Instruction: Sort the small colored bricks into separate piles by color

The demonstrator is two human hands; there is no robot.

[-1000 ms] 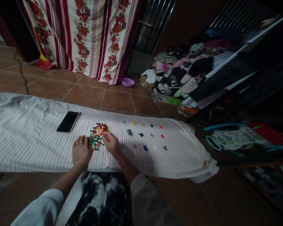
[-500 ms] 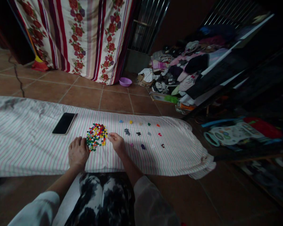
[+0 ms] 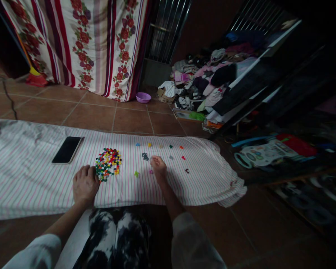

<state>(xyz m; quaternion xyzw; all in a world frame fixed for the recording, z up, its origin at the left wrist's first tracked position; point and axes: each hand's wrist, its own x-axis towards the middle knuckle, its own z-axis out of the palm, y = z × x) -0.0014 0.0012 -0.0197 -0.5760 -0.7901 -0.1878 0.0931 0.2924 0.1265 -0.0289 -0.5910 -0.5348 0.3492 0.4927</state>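
A heap of small multicoloured pieces (image 3: 108, 163) lies on the striped cloth (image 3: 128, 194). My left hand (image 3: 86, 183) rests flat on the cloth at the heap's left edge, fingers stretched out. My right hand (image 3: 159, 168) is over the small groups, its fingers pinched; what is between them is too small to name. Just left of its fingertips is a dark grey group (image 3: 145, 156). Around it are a lime green group (image 3: 136, 174), a yellow one (image 3: 149, 145), a light grey one (image 3: 171, 157) and a red one (image 3: 183, 157). My right hand and forearm hide part of the groups.
A phone (image 3: 67, 150) lies on the cloth left of the heap. Beyond the cloth, a purple basin (image 3: 143, 97) stands on the tiled floor by a floral curtain (image 3: 100, 48). A pile of clothes (image 3: 201, 80) is at the back right.
My right hand has moved right, from the heap's edge to among the small groups, uncovering the lime green one. My left hand has stayed beside the heap. The whole view has shifted slightly.
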